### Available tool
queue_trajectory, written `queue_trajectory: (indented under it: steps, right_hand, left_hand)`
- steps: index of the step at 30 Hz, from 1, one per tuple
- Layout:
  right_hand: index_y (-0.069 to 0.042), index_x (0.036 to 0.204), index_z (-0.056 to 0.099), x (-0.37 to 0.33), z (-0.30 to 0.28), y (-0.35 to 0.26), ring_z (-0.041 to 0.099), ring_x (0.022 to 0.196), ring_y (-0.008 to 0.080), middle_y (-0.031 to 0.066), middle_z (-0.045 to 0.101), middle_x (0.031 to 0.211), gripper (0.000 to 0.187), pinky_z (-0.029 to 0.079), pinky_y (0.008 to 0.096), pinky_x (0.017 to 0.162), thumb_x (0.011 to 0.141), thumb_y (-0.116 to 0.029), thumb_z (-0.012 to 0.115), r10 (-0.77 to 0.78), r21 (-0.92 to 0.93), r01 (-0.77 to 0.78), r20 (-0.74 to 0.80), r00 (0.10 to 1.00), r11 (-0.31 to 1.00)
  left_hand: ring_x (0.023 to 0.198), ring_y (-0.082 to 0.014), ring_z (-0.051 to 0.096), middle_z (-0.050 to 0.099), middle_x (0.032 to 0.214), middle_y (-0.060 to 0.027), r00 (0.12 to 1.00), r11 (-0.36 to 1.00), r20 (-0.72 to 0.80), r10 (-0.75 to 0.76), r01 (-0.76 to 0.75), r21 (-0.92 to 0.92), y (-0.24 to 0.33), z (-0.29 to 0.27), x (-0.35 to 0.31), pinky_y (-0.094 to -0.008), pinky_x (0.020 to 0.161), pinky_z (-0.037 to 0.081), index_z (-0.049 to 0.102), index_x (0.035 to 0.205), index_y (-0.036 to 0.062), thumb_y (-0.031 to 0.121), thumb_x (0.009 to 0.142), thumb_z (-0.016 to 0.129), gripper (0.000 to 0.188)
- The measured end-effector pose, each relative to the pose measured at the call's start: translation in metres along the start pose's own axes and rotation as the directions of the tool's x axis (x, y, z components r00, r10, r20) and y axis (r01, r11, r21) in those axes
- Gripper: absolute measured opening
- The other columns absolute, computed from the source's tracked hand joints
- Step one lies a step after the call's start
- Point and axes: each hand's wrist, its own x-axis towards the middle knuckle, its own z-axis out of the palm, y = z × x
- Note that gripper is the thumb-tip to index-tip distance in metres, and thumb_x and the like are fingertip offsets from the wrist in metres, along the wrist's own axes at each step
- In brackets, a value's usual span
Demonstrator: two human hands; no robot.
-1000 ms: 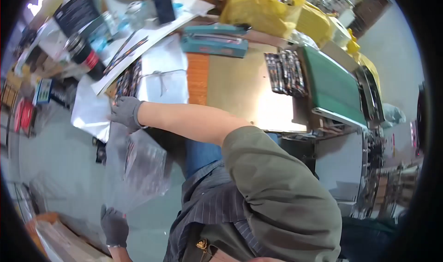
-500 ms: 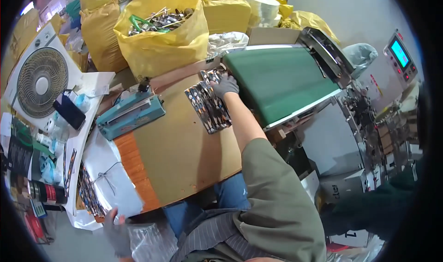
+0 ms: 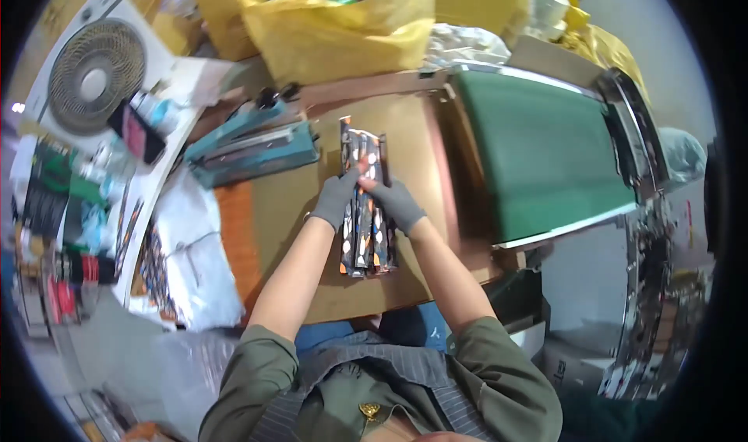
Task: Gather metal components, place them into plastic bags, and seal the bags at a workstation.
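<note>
A row of long, narrow printed packets point(image 3: 365, 235) lies side by side on the brown cardboard worktop point(image 3: 296, 208). Both my hands wear grey gloves and rest on the packets. My left hand point(image 3: 337, 198) presses on the left side of the row with its fingers reaching toward the top. My right hand point(image 3: 395, 201) lies on the right side, its fingers touching the upper packets near my left fingertips. Whether either hand grips a single packet I cannot tell.
A teal heat sealer point(image 3: 253, 147) sits left of the packets. A green conveyor belt point(image 3: 541, 158) runs on the right. Yellow bags point(image 3: 343, 21) stand behind the worktop. A white fan point(image 3: 93, 76), bottles and a white plastic bag point(image 3: 195, 263) lie at the left.
The view has swung from the left side of the bench to the worktop. My left hand has come up from the plastic bags, and both hands have settled on the packet row.
</note>
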Motion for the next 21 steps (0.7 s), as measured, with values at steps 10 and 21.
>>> queue_trajectory:
  steps: [10, 21]
  right_hand:
    - [0.0, 0.118, 0.049, -0.071, 0.062, -0.068, 0.055, 0.095, 0.015, 0.0049, 0.058, 0.105, 0.055, 0.044, 0.0301, 0.087, 0.072, -0.02, 0.072, -0.448, 0.293, 0.376, 0.238, 0.862, 0.879]
    - [-0.001, 0.137, 0.03, -0.161, 0.156, -0.072, 0.056, 0.1, 0.0162, 0.0105, 0.053, 0.115, 0.085, 0.048, 0.0278, 0.081, 0.066, -0.012, 0.075, -0.228, 0.137, 0.201, 0.23, 0.946, 0.97]
  left_hand:
    - [0.098, -0.0164, 0.057, 0.061, 0.108, -0.0052, 0.73, 0.736, 0.114, 0.674, -0.649, -0.195, 0.058, -0.05, -0.167, -0.03, 0.088, 0.045, 0.049, 0.122, 0.0009, 0.018, 0.059, 0.084, 0.073]
    - [0.098, -0.0149, 0.055, 0.059, 0.106, -0.0063, 0.705, 0.753, 0.297, 0.644, -0.652, -0.087, -0.001, -0.098, -0.233, -0.0305, 0.086, 0.047, 0.05, 0.118, 0.0037, 0.015, 0.059, 0.082, 0.067]
